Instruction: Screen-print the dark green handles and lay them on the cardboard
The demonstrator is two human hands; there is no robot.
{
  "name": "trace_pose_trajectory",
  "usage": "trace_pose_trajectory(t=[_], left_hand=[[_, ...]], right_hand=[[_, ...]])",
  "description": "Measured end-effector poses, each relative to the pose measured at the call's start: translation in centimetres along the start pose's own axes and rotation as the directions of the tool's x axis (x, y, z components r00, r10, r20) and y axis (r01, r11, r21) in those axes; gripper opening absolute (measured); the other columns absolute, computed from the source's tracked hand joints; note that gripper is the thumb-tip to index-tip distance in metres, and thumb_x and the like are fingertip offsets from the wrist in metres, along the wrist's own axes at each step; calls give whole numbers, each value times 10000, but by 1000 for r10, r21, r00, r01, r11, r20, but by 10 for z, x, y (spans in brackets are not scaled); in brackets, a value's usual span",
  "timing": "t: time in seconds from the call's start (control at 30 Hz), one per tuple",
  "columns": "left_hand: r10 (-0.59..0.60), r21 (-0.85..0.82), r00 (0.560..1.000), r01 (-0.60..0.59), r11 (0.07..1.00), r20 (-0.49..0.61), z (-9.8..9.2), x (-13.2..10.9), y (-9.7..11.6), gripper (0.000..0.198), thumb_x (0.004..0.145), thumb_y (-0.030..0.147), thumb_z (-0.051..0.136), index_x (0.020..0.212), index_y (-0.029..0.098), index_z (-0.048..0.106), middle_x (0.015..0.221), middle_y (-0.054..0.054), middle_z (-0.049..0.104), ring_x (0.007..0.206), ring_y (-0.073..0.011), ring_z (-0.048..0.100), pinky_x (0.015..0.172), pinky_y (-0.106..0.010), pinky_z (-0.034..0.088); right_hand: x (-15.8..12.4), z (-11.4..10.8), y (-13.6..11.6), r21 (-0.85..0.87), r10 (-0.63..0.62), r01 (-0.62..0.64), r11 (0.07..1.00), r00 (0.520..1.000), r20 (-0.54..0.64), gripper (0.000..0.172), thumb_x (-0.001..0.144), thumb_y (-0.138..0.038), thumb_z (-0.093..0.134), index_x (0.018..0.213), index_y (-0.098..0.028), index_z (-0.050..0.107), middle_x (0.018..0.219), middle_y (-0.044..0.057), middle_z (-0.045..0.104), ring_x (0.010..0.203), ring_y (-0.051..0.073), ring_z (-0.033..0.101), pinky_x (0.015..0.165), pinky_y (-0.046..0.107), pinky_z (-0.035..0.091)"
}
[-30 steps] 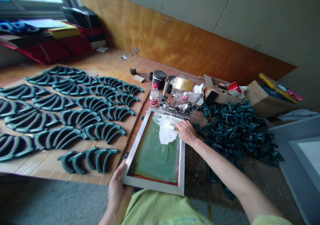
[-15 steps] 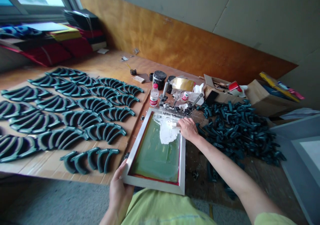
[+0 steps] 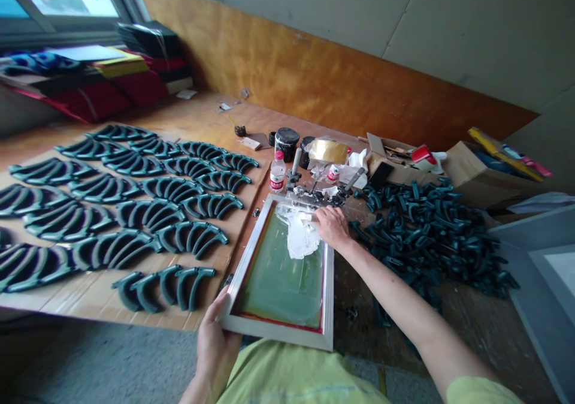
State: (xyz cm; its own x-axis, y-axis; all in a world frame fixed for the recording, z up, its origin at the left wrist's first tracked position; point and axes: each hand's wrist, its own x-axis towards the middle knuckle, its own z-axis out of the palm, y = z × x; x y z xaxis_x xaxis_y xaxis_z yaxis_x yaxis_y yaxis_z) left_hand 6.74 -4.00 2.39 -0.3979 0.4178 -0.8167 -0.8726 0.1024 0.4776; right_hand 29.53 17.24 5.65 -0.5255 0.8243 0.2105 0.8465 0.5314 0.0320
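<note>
A screen printing frame (image 3: pixel 329 284) with metal sides and green mesh (image 3: pixel 274 278) is tilted in front of my body. My left hand (image 3: pixel 215 335) grips its lower left corner, thumb along the side and the other fingers hidden underneath. White ink (image 3: pixel 300 242) lies in a thick patch on the upper part of the mesh. Over the right edge of that patch, my right hand (image 3: pixel 333 227) is closed on a small ink-covered squeegee (image 3: pixel 308 217). The frame's far end meets a metal clamp (image 3: pixel 321 195) with dark knobs.
Dark green curved handles (image 3: pixel 148 215) lie in rows on cardboard (image 3: pixel 90 308) at left. More such pieces are heaped (image 3: pixel 431 236) at right. Behind the frame stand a red-capped bottle (image 3: pixel 277 173), black tubs (image 3: pixel 286 143), a tape roll (image 3: pixel 330 151) and cardboard boxes (image 3: pixel 471 170).
My right hand has shifted slightly left, with its fingers more over the squeegee. My left hand and the frame stay in place. The view has turned a little.
</note>
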Motion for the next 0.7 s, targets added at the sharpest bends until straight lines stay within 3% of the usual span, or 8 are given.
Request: trace_pose_trajectory(t=[0.23, 0.4, 0.7], left_hand=[[-9, 3, 1000, 9, 1000, -9, -1, 3, -1, 318, 831, 139, 552, 1114, 189, 687, 841, -22, 736, 664, -141, 676, 729, -281, 581], [-10, -16, 1000, 10, 1000, -9, -1, 2, -1, 296, 831, 141, 562, 1088, 195, 698, 827, -11, 737, 659, -141, 676, 760, -292, 580], [-11, -1, 1000, 11, 1000, -16, 0, 2, 0, 299, 829, 144, 554, 1091, 189, 691, 832, -21, 734, 659, -146, 675, 763, -310, 582]], right_hand=[[-19, 2, -3, -6, -140, 140, 990, 990, 25, 148, 863, -81, 477, 833, -172, 591, 866, 86, 639, 880, 225, 490, 768, 339, 275], [-13, 4, 2, -45, -46, 46, 998, 999, 4, 140, 855, -82, 487, 826, -171, 592, 859, 83, 648, 867, 228, 488, 755, 342, 274], [-22, -4, -2, 9, -100, 100, 995, 995, -3, 143, 847, -76, 493, 803, -179, 582, 843, 66, 645, 865, 212, 487, 767, 335, 270]])
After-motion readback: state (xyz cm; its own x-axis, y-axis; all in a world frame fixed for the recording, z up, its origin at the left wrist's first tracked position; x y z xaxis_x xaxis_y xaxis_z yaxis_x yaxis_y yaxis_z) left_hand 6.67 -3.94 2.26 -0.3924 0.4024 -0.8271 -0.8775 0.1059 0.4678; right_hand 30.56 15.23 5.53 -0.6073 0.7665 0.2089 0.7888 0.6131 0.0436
